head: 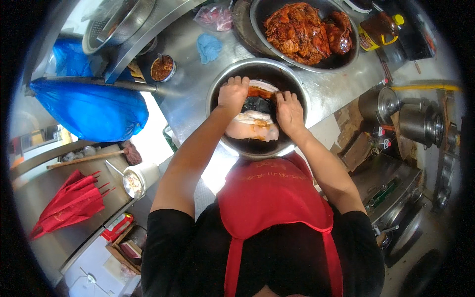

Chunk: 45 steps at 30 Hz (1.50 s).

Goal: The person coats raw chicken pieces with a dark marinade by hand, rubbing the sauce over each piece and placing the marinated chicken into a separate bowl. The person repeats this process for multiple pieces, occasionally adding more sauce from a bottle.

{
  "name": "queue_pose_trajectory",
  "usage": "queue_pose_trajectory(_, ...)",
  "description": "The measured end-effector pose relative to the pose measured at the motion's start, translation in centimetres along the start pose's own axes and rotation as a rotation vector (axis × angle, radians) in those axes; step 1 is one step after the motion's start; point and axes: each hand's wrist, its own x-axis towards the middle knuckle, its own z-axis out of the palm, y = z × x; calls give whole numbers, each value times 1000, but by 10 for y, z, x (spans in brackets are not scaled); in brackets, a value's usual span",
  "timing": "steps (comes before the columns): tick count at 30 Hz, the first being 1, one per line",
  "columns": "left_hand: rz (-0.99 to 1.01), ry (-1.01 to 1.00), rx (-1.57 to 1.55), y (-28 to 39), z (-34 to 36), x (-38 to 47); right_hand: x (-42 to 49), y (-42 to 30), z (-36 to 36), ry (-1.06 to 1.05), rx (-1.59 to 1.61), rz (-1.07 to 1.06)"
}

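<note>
A round metal basin (pixel 297 143) stands before me with dark sauce inside. Two slabs of pale meat lie in it: one across the far side (pixel 261 86), partly reddish brown with sauce, and one nearer me (pixel 254 128), streaked brown. My left hand (pixel 233 92) is at the left end of the far slab, with curled fingers. At that slab's right end is my right hand (pixel 289 109), fingertips bent down against it. The fingertips are partly hidden, but both hands appear to grip the far slab. Between the slabs shows a dark, glossy hollow.
Behind the basin, a larger bowl (pixel 358 44) holds red-brown sauced meat (pixel 297 31). A blue cloth (pixel 209 47), bagged meat (pixel 215 16) and a cup of chili sauce (pixel 162 68) are on the steel table (pixel 182 100). A blue bag (pixel 92 109) hangs left; an oil bottle (pixel 380 29) stands right.
</note>
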Motion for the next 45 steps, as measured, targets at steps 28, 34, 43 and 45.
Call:
queue_pose_trajectory(28, 57, -270, -25, -3, -16, -34, -9, -10, -4, -143, -233, -117)
queue_pose_trajectory(34, 135, -257, -13, -7, 0, -27, 5, -5, 18, -219, -429, -118)
queue_pose_trajectory(43, -65, -441, -225, -15, -6, -7, 31, 28, 11, -479, 383, 363)
queue_pose_trajectory(45, -59, -387, -265, -14, -9, -16, 32, 26, 9, -422, 406, 353)
